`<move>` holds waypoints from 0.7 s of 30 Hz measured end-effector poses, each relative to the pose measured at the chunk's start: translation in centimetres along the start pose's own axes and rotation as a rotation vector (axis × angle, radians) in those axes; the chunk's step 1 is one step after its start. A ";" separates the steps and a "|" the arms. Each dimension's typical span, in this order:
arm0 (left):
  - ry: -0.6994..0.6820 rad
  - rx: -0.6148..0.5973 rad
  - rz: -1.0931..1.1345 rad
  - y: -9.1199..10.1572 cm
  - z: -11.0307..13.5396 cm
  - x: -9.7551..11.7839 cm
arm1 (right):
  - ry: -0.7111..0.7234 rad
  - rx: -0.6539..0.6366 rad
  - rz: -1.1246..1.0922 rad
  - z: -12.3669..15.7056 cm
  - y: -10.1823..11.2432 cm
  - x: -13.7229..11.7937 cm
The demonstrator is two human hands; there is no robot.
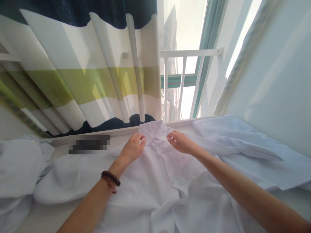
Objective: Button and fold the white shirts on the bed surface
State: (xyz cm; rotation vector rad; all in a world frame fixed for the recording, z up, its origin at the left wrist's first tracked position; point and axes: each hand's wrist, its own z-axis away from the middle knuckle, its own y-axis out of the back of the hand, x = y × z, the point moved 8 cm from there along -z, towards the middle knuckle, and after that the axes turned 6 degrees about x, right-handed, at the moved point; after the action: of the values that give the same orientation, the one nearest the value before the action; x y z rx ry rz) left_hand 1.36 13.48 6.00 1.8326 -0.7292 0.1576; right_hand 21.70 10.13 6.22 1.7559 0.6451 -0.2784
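Observation:
A white collared shirt or coat point(148, 181) lies spread out, front side up, with loose folds down its front. Its collar point(155, 131) points away from me, toward the window side. At the collar's left edge is my left hand point(133, 147), fingers curled and a small gap between thumb and forefinger. My right hand point(181, 141) is at the right edge of the collar, its fingers bent and slightly apart. No cloth shows pinched in either hand, and whether the fingertips touch the collar is hard to tell. A dark beaded bracelet point(110, 178) circles my left wrist.
More white cloth is bunched at the left point(19, 165), and a white folded garment point(264, 155) lies at the right. A blurred-out dark patch point(89, 144) sits near the back edge. Behind are a striped curtain point(97, 81), a white railing point(189, 53) and a window.

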 end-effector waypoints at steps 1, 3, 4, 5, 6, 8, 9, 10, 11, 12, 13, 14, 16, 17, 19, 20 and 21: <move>0.031 0.025 -0.017 -0.3 -1.6 -1.2 | -0.033 0.039 -0.002 -1.7 -0.1 0.9; 0.101 0.049 -0.038 -0.9 -4.3 -3.6 | -0.105 0.092 -0.016 -4.7 -0.5 2.7; 0.131 0.051 -0.040 -1.1 -5.3 -4.7 | -0.137 0.099 -0.031 -5.9 -0.8 3.4; 0.156 0.048 -0.037 -1.4 -6.1 -5.6 | -0.165 0.099 -0.052 -6.8 -1.2 4.1; 0.171 0.039 -0.028 -1.6 -6.7 -6.2 | -0.187 0.093 -0.075 -7.5 -1.6 4.6; 0.172 0.005 0.010 -2.0 -7.5 -7.0 | -0.207 0.062 -0.127 -8.4 -2.2 5.1; 0.160 -0.016 0.037 -2.1 -7.8 -7.1 | -0.203 0.038 -0.156 -8.7 -2.5 5.2; 0.144 -0.034 0.067 -2.2 -8.0 -7.1 | -0.191 0.009 -0.188 -9.0 -2.7 5.2; 0.129 -0.047 0.097 -2.2 -8.3 -7.1 | -0.176 -0.019 -0.223 -9.3 -2.8 5.2; 0.117 -0.054 0.123 -2.0 -8.7 -7.0 | -0.161 -0.041 -0.261 -9.6 -2.7 5.1; 0.108 -0.058 0.142 -1.8 -9.1 -6.9 | -0.149 -0.050 -0.299 -10.0 -2.5 5.1; 0.104 -0.062 0.149 -1.6 -9.5 -6.9 | -0.142 -0.047 -0.333 -10.5 -2.2 5.2; 0.108 -0.087 0.122 -1.3 -10.3 -6.8 | -0.146 -0.028 -0.386 -11.4 -1.5 5.6; 0.108 -0.110 0.093 -1.2 -10.7 -6.8 | -0.149 -0.027 -0.407 -11.7 -1.2 5.8; 0.100 -0.170 0.025 -1.6 -11.1 -6.7 | -0.144 -0.078 -0.450 -12.0 -1.3 5.9; 0.091 -0.204 -0.006 -1.9 -11.1 -6.6 | -0.135 -0.127 -0.474 -11.9 -1.5 6.0; 0.081 -0.238 -0.034 -2.3 -10.9 -6.4 | -0.122 -0.185 -0.499 -11.7 -1.7 6.0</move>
State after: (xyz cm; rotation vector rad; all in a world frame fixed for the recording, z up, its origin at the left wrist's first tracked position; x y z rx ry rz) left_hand 0.06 26.31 5.52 1.6017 -0.6317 0.1172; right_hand 23.96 23.12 5.14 1.3706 0.9826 -0.6422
